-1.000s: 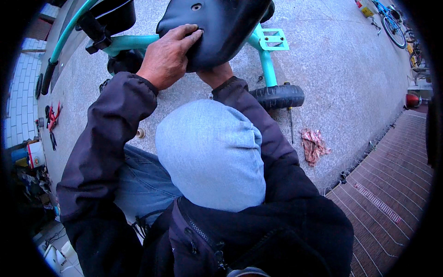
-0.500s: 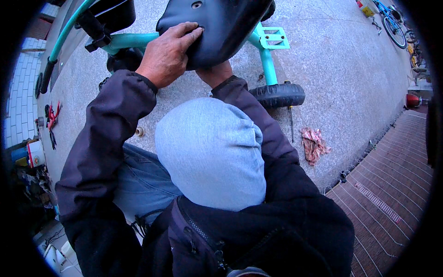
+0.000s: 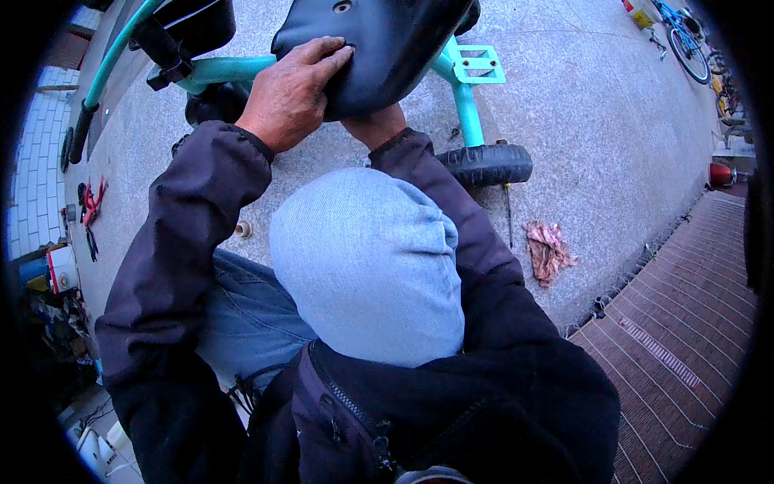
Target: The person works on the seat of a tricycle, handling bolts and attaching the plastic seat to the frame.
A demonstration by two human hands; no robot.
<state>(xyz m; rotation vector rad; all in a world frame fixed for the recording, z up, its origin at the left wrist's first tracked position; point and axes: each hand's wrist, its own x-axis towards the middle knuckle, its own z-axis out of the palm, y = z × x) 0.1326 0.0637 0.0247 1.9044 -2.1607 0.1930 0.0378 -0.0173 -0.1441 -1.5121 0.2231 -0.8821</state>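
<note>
nearest is the person's dark jacket [image 3: 500, 403], and beyond it a knee [image 3: 367, 266] in pale blue denim rises between the sleeves. a small round tan piece [image 3: 243, 229] sits on the floor [image 3: 613, 161] left of the knee; to the right lies a crumpled reddish rag [image 3: 549, 254], near a thin dark rod [image 3: 509, 216] beside a black wheel [image 3: 493, 165]. ahead of the knee, at the top of the view, is a black moulded seat [image 3: 367, 68] — both hands are at it. the left hand [image 3: 292, 89] rests stretched fingers on its face; the thumb is hidden, so how closed that grip is cannot be told. the right hand [image 3: 377, 127] reaches under the near edge, fingers out of sight — its grip cannot be told either. a mint-green frame [image 3: 466, 113] shows on both sides of the seat. far off at upper right stands a blue bicycle [image 3: 685, 50].
</note>
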